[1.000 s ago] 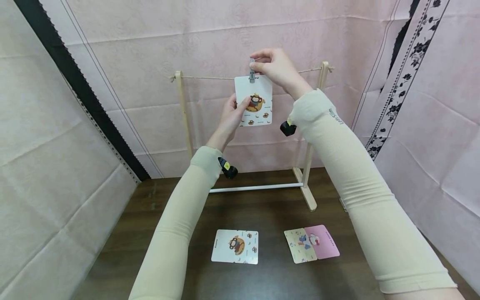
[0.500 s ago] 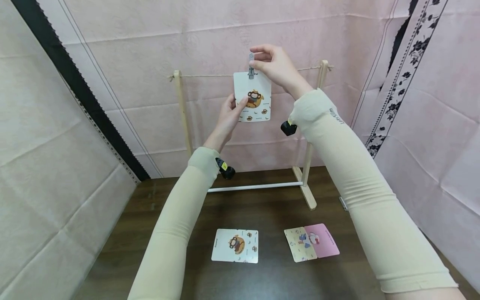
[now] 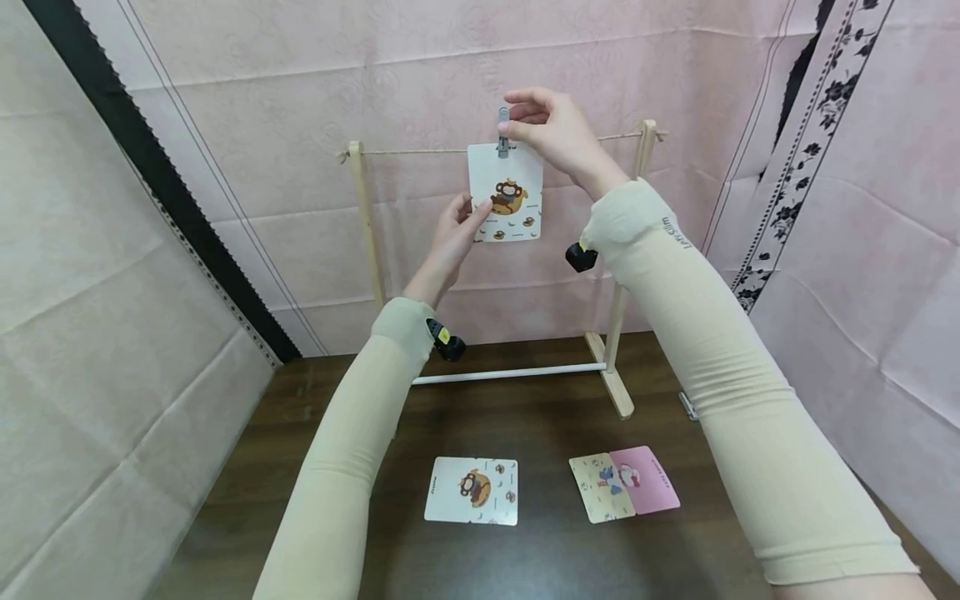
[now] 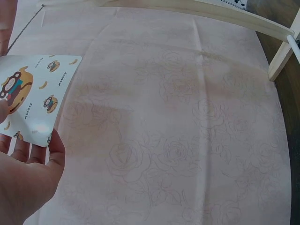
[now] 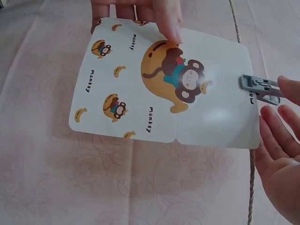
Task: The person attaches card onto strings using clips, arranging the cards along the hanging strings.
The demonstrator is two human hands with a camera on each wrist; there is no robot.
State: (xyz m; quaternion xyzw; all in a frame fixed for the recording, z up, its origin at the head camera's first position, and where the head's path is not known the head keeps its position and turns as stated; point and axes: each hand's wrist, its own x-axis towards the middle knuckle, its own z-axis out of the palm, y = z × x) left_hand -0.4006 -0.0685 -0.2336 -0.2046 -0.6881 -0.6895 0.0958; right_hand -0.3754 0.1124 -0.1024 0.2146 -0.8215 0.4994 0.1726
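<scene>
A white card (image 3: 517, 200) printed with a monkey and bananas is upright at the rope of a wooden frame. My left hand (image 3: 455, 242) pinches its lower left edge, thumb on the front and fingers behind. A grey clothespin (image 3: 503, 143) bites the card's top edge at the rope. My right hand (image 3: 558, 137) holds the clothespin's upper end, thumb at its handle; in the right wrist view its other fingertips lie close beneath the clothespin (image 5: 262, 88). The left wrist view shows the card (image 4: 37, 89) between the left thumb and fingers.
The rope (image 3: 420, 152) runs between two wooden posts, joined below by a white rod (image 3: 510, 374). On the dark table (image 3: 540, 558) lie a similar monkey card (image 3: 472, 491) and a yellow-and-pink card (image 3: 625, 483). Another clothespin (image 3: 687, 406) lies beside the right sleeve. Pink cloth hangs behind.
The card and clothespin rose slightly in the view, then stayed nearly still. The left hand slid a little left and down along the card. The right fingers have spread slightly at the clothespin.
</scene>
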